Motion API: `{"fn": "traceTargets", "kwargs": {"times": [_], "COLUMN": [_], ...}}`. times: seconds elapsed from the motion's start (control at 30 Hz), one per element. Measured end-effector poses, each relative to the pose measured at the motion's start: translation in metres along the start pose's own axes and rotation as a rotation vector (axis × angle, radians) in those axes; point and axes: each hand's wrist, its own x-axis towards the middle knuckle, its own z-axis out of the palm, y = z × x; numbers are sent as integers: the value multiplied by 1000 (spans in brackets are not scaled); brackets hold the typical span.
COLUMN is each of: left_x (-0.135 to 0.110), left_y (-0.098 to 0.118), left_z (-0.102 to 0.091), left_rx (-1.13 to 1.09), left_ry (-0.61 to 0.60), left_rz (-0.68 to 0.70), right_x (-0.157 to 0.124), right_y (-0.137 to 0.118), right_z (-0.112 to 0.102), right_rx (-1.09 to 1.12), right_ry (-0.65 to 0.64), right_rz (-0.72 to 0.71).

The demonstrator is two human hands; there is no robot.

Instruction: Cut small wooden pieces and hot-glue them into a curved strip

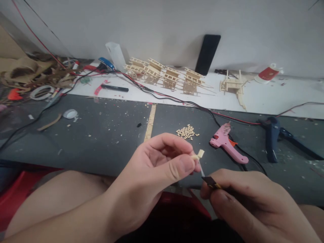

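My left hand (157, 165) pinches a tiny pale wooden piece (198, 155) between thumb and fingertips. It looks like two small glued sticks forming a corner. My right hand (243, 202) grips a slim craft knife (210, 182) with a black and yellow handle. Its thin metal blade rises to the underside of the wooden piece and seems to touch it, though the exact contact is too small to tell. Part of the knife handle is hidden inside my right fingers.
A heap of small wooden bits (187, 132) lies on the grey mat (101, 135), beside a pink glue gun (226, 143) and a blue glue gun (272, 138). Black and red cables cross the bench. Several miniature wooden carts (152, 74) stand on a white board behind.
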Motion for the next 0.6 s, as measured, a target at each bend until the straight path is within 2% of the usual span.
{"fn": "traceTargets", "kwargs": {"times": [0.1,0.3,0.47,0.6], "left_x": [2,6,7,12], "left_y": [2,3,4,10], "left_z": [1,1,-3,-6], "left_rx": [11,14,55,67], "left_ry": [30,117,121,157], "left_rz": [25,69,81,142], "right_x": [-3,-3,13,21], "right_y": [1,13,30,50], "right_z": [-1,-9,-3,15], "right_rx": [5,149,-153,-352], "right_ry": [-4,-75,42,-41], "right_rz": [-18,-131,-166,-188]}}
